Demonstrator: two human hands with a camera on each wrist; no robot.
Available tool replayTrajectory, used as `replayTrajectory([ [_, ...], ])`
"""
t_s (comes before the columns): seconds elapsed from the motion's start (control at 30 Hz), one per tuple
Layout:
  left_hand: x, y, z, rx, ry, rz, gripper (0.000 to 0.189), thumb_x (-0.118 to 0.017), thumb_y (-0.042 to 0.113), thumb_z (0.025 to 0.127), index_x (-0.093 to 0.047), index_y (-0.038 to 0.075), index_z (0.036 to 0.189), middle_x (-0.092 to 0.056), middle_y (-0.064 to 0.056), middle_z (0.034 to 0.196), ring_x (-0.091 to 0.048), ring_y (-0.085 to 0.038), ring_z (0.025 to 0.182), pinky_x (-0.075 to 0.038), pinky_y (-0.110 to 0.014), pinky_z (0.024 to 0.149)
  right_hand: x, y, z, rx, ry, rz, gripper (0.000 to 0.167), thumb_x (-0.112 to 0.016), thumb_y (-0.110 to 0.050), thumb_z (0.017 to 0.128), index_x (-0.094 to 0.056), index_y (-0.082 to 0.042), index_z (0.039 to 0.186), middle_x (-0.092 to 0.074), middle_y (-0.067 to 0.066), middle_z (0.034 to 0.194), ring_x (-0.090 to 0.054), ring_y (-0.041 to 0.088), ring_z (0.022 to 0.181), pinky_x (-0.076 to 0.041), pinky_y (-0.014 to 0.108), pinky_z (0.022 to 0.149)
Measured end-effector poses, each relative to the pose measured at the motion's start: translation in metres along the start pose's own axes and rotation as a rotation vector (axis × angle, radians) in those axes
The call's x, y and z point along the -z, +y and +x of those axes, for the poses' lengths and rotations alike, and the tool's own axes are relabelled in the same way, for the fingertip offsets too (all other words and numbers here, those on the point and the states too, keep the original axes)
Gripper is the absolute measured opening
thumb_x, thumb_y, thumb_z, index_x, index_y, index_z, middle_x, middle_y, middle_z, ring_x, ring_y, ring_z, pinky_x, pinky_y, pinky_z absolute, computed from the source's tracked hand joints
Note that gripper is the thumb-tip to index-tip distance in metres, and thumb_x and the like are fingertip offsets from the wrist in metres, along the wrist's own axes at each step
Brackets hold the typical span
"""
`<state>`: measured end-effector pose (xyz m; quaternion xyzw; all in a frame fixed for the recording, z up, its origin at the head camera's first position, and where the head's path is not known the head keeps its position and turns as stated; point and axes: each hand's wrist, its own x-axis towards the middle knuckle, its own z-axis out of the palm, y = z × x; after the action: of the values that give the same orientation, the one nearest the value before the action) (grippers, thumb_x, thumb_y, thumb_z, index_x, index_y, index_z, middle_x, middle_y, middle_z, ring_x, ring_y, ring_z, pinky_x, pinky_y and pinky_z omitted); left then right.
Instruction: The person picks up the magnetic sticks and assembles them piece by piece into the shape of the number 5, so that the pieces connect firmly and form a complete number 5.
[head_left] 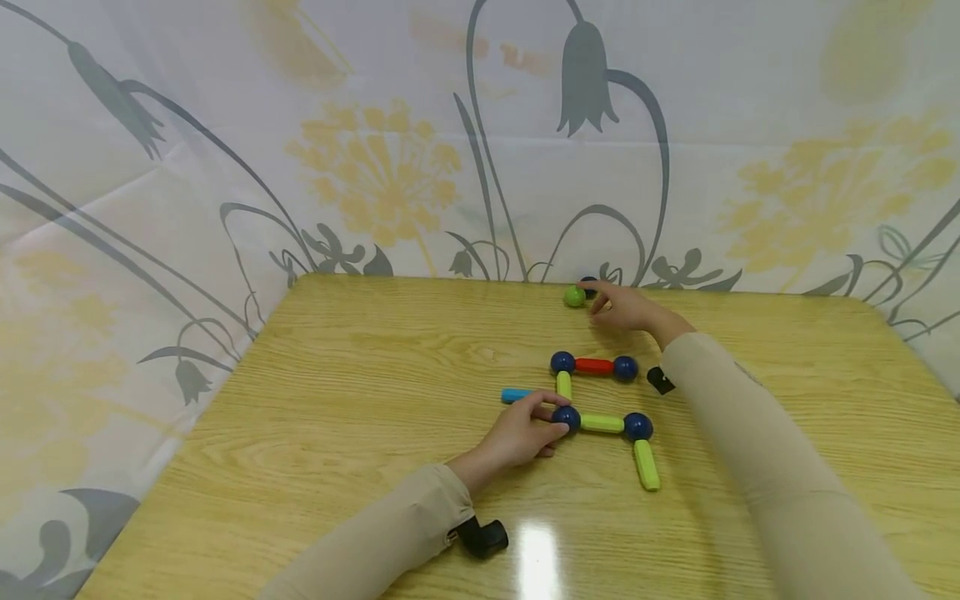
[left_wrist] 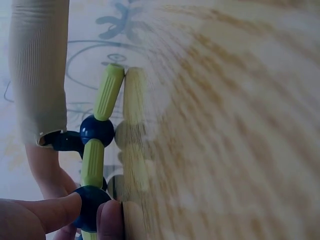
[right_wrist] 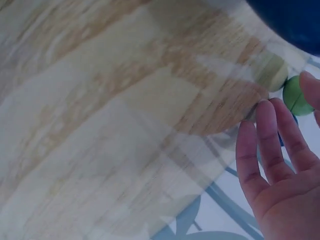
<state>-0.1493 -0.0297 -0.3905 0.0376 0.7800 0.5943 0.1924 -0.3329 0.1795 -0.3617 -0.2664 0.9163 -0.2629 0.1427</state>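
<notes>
My left hand [head_left: 521, 432] pinches a dark blue ball [left_wrist: 87, 210] between thumb and fingers. The ball belongs to a joined frame of toy balls and rods on the table. From it one yellow-green rod [head_left: 602, 424] runs right to another blue ball [head_left: 638, 426], where a further yellow-green rod [head_left: 647, 465] slants toward the front. Behind, a short rod leads to a ball [head_left: 562, 362] and a red rod [head_left: 594, 366]. At the table's far edge my right hand [head_left: 626, 308] reaches beside a green ball [head_left: 574, 297], its fingers extended near a dark blue ball [head_left: 589, 284].
A light blue rod [head_left: 516, 396] lies left of the frame, partly behind my left hand. A flower-patterned cloth [head_left: 480, 167] hangs along the table's far edge. Black wrist devices [head_left: 483, 537] stick out from both sleeves.
</notes>
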Motion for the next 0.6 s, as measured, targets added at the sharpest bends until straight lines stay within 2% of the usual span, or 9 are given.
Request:
replayTrajectory([
  [0.1, -0.001, 0.001, 0.0, 0.003, -0.001, 0.001, 0.027, -0.063, 0.01, 0.09, -0.06, 0.012, 0.116, -0.057, -0.005, 0.095, -0.058, -0.014, 0.066, -0.052, -0.027, 0.058, 0.001, -0.003, -0.001, -0.015, 0.026, 0.026, 0.051, -0.058, -0.004, 0.088, -0.036, 0.002, 0.134, -0.054, 0.029, 0.112, -0.052, 0.044, 0.104, -0.038, 0.055, 0.091],
  [0.2, -0.001, 0.001, 0.0, 0.005, -0.003, -0.002, 0.027, -0.063, 0.01, 0.09, -0.06, 0.012, 0.116, -0.056, -0.005, 0.095, -0.058, -0.014, 0.066, -0.052, -0.027, 0.058, 0.001, -0.005, -0.004, -0.019, 0.041, 0.035, 0.05, -0.06, -0.006, 0.088, -0.037, 0.001, 0.132, -0.051, 0.031, 0.116, -0.05, 0.045, 0.104, -0.038, 0.056, 0.089],
  [0.33, 0.0, 0.002, 0.0, 0.008, -0.003, -0.005, 0.026, -0.063, 0.01, 0.09, -0.06, 0.012, 0.116, -0.057, -0.005, 0.095, -0.059, -0.015, 0.067, -0.053, -0.027, 0.058, 0.001, -0.004, -0.007, 0.02, 0.019, 0.011, 0.048, -0.062, -0.007, 0.088, -0.044, 0.0, 0.132, -0.049, 0.032, 0.119, -0.052, 0.046, 0.103, -0.041, 0.056, 0.087],
  [0.43, 0.0, 0.001, 0.0, 0.013, 0.003, -0.007, 0.026, -0.063, 0.009, 0.09, -0.06, 0.013, 0.115, -0.057, -0.005, 0.095, -0.058, -0.014, 0.068, -0.053, -0.027, 0.059, -0.001, -0.003, -0.008, 0.047, 0.011, 0.016, 0.037, -0.064, -0.006, 0.087, -0.052, 0.003, 0.121, -0.052, 0.03, 0.118, -0.052, 0.045, 0.106, -0.042, 0.054, 0.088],
  [0.6, 0.001, 0.001, -0.001, 0.014, -0.003, -0.017, 0.026, -0.062, 0.009, 0.09, -0.06, 0.013, 0.116, -0.057, -0.004, 0.096, -0.059, -0.014, 0.069, -0.053, -0.027, 0.06, -0.002, 0.0, -0.014, 0.092, 0.026, 0.034, 0.028, -0.067, -0.001, 0.083, -0.055, 0.004, 0.108, -0.055, 0.025, 0.112, -0.052, 0.041, 0.105, -0.045, 0.051, 0.086],
])
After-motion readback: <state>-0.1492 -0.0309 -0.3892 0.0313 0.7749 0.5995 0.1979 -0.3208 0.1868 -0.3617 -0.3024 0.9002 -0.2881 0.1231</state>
